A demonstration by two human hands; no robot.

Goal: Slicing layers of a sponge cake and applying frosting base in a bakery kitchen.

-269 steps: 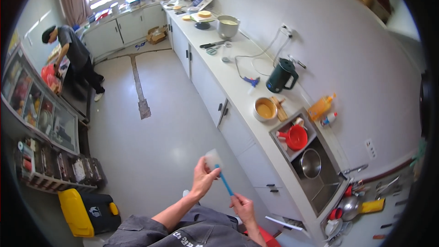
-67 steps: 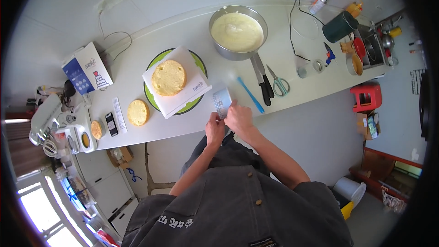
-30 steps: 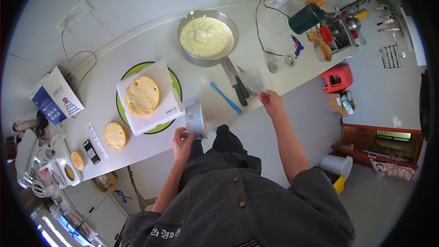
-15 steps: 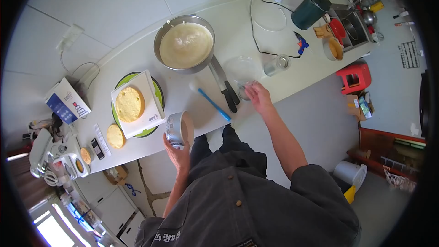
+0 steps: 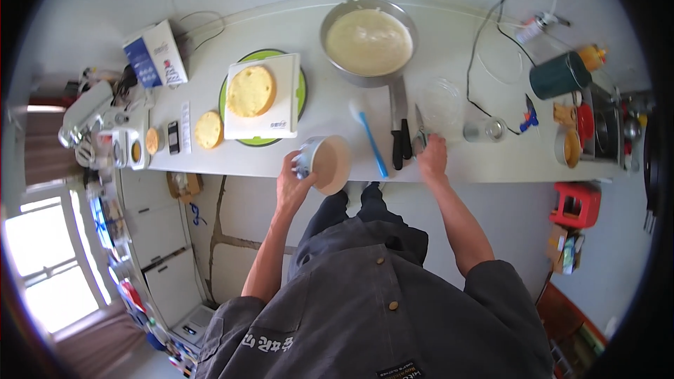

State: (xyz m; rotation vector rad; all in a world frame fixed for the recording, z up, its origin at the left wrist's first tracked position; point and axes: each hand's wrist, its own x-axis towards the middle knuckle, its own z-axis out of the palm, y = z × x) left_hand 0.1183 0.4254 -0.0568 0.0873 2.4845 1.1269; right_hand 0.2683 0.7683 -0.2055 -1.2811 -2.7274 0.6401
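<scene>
My left hand [image 5: 290,186] grips a patterned blue-and-white bowl [image 5: 335,161] by its side, thumb over the rim. The bowl tilts at the counter's front edge, its pale pinkish inside facing me. Near the same edge, the fingers of my right hand [image 5: 434,158] are drawn together at the handles of a pair of scissors [image 5: 420,126], which lie on the counter, blades pointing away. Just left of them are two black-handled knives [image 5: 397,142] and a blue-handled brush or spatula [image 5: 372,144]. A crumpled clear plastic sheet [image 5: 442,102] lies beyond the scissors.
A steel bowl of cream-coloured mixture [image 5: 368,38] stands at the back. One round sponge cake layer [image 5: 251,91] sits on a white board [image 5: 284,105] over a green turntable [image 5: 300,84]; another sponge piece [image 5: 209,130] lies beside it. Rightward are a glass jar [image 5: 481,130], glue gun [image 5: 529,116] and cable.
The view has swung, shifting the counter rightward in the picture. My right hand has turned and closed in by the scissors handles. My left hand still holds the bowl, now higher over the counter edge.
</scene>
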